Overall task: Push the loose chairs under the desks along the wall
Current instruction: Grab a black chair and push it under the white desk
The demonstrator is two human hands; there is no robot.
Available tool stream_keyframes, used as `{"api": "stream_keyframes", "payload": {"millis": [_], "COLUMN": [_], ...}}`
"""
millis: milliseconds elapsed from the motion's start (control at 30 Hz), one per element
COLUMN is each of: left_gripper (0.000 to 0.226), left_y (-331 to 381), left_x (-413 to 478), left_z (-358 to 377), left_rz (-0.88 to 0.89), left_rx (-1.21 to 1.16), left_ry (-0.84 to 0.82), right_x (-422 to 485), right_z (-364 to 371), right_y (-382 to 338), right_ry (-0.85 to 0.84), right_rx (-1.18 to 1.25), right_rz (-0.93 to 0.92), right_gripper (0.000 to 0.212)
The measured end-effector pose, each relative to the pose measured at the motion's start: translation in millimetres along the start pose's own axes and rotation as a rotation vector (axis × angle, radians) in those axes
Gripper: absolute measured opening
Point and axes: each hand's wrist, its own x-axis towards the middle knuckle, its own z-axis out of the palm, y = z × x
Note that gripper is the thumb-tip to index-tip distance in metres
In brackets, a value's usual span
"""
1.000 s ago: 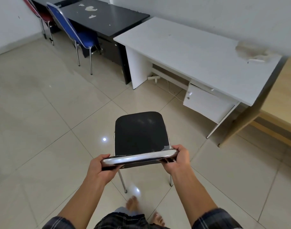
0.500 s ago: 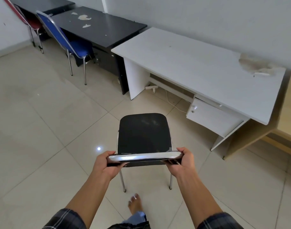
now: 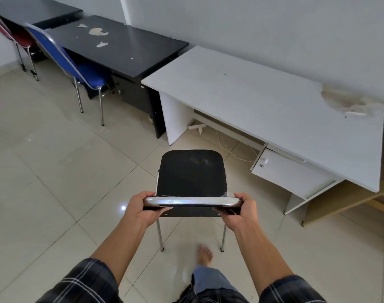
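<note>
A black chair [image 3: 192, 171] with chrome legs stands on the tiled floor just in front of me, its seat facing the white desk [image 3: 263, 101]. My left hand [image 3: 144, 207] grips the left end of its chrome-edged backrest. My right hand [image 3: 241, 207] holds the right end. The chair's front edge sits a short way from the open knee space under the white desk, left of its drawer unit [image 3: 289, 173]. A blue chair [image 3: 77, 66] is tucked partly under the black desk [image 3: 121, 44], and a red chair [image 3: 14, 40] stands at a further black desk [image 3: 31, 12].
A white power strip and cable [image 3: 197, 127] lie on the floor under the white desk. A wooden desk [image 3: 348, 200] adjoins it on the right. My bare foot [image 3: 205, 255] is on the floor behind the chair. Open tiled floor spreads to the left.
I have stepped forward with the chair toward the white desk; the desks now appear closer and further right in view. Both hands keep their hold on the backrest.
</note>
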Motion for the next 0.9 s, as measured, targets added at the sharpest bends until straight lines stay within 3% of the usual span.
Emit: {"api": "stream_keyframes", "payload": {"millis": [267,600,900], "left_gripper": [0.005,0.030,0.023], "left_y": [68.8,131.2,187.9], "left_x": [59.6,123.2,179.7], "left_z": [86.1,191.1,260.9], "left_rz": [-0.004,-0.007,-0.049], "left_rx": [0.034,0.051,0.153], "left_ry": [-0.010,0.000,-0.023], "right_x": [56.5,120.1,158.7], "right_z": [97.2,193.3,248.7], "right_y": [-40.8,-100.6,-118.0], "right_ry": [-0.039,-0.063,-0.042], "right_rx": [0.043,0.063,0.156], "right_rz": [0.005,0.010,-0.013], "right_gripper": [0.020,0.024,0.028]}}
